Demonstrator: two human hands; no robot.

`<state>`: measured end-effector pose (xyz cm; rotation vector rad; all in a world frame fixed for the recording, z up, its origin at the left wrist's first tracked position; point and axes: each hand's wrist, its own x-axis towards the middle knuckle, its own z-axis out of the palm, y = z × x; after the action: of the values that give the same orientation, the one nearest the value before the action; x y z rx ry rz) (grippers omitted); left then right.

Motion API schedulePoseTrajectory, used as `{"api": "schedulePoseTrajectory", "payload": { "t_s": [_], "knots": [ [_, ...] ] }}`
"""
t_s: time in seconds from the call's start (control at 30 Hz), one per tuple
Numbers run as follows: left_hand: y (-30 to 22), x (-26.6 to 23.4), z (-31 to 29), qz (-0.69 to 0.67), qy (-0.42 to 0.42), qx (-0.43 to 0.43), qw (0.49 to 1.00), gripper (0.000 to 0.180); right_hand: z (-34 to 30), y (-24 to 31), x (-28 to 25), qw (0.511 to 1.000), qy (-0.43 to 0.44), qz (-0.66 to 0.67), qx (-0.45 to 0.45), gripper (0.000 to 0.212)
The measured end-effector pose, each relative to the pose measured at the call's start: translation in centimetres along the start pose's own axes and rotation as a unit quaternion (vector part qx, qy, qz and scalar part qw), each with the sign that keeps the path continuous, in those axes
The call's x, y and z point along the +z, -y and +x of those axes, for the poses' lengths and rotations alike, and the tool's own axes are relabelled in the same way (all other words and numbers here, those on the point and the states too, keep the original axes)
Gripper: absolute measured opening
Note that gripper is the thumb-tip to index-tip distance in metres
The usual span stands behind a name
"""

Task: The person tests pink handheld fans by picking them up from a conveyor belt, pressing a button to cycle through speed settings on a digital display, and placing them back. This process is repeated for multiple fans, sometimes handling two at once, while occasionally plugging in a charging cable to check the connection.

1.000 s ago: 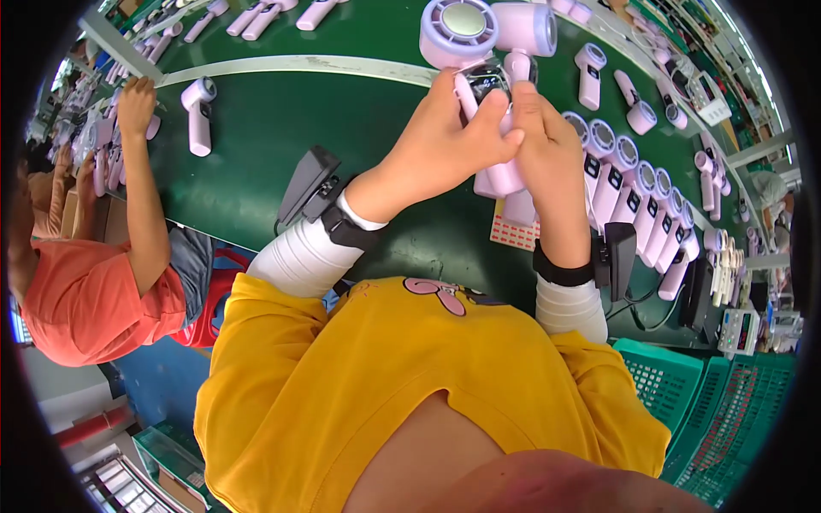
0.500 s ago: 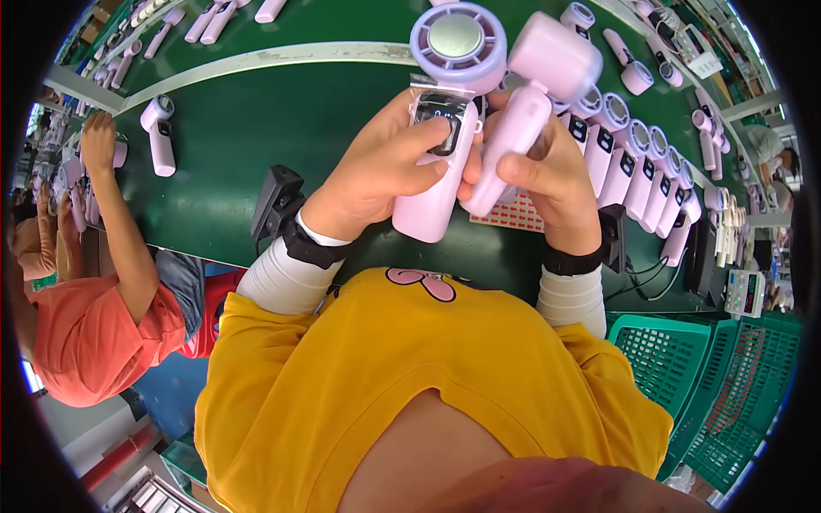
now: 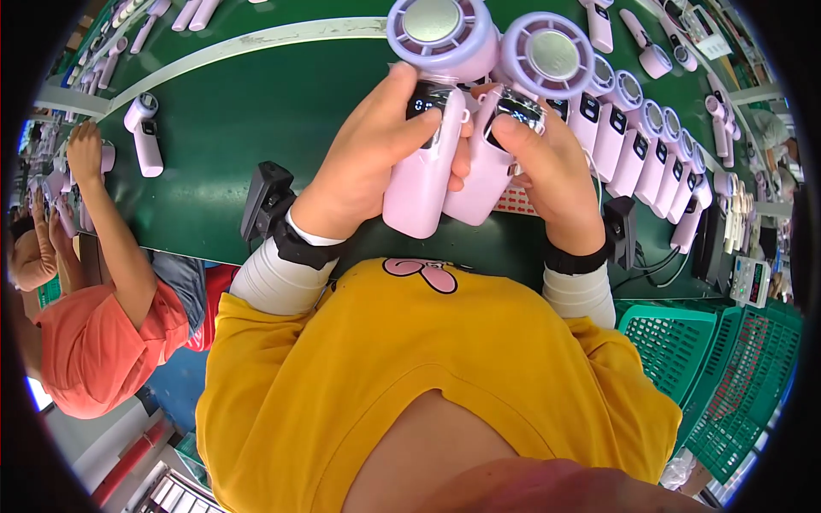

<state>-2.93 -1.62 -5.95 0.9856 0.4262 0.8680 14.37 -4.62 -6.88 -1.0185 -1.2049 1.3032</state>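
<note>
My left hand (image 3: pixel 363 154) is wrapped round a pale pink handheld fan (image 3: pixel 415 192), its thumb lying at the edge of the small black display. In my right hand (image 3: pixel 552 167) is a second handheld fan (image 3: pixel 476 184) of the same kind, thumb over its lit display. Both fans are held side by side above the green worktop, their round lilac heads with silver centres pointing away from me. The two handles are close together, and fingers behind them are partly hidden. A sheet with red marks (image 3: pixel 518 201) lies under my right hand.
A row of pink fans (image 3: pixel 629 162) lies right of my hand. One fan (image 3: pixel 145 137) rests at left on the green worktop (image 3: pixel 231 128). Green plastic baskets (image 3: pixel 671 342) stand at lower right, near a small digital device (image 3: pixel 750 282). A co-worker in an orange shirt (image 3: pixel 111 342) works at left.
My right hand has turned its fan so the display and round front now face up. Both fans have shifted slightly, and the view has moved a little.
</note>
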Motion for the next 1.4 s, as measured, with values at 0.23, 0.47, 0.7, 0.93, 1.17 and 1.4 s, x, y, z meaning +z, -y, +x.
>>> {"api": "schedulePoseTrajectory", "payload": {
  "t_s": [0.23, 0.47, 0.7, 0.93, 1.17, 1.4],
  "knots": [
    [0.6, -0.9, 0.4, 0.023, 0.05, -0.011, 0.998, 0.038, -0.1, 0.5, -1.2, 0.992, 0.016, 0.093, 0.084, 0.041],
    [0.9, 0.6, -0.1, 0.055, -0.008, 0.012, 0.998, 0.044, -0.1, -0.2, -0.8, 0.999, -0.021, 0.024, 0.022, 0.047],
    [1.0, 0.5, -0.1, 0.112, -0.017, 0.022, 0.993, 0.049, -0.3, 0.2, -0.8, 0.999, -0.008, 0.02, 0.023, 0.048],
    [1.1, 0.0, 0.0, 0.103, 0.003, 0.064, 0.993, 0.04, -0.1, -0.9, -1.3, 1.0, 0.018, -0.006, -0.018, 0.046],
    [0.2, 0.3, 0.1, 0.115, -0.045, 0.021, 0.992, 0.029, -0.3, 0.0, -1.5, 0.994, 0.006, 0.107, 0.029, 0.042],
    [-0.6, -0.3, 0.3, 0.141, 0.011, -0.036, 0.989, 0.033, -0.4, 0.0, -1.8, 0.999, 0.014, 0.042, 0.001, 0.043]
  ]
}}
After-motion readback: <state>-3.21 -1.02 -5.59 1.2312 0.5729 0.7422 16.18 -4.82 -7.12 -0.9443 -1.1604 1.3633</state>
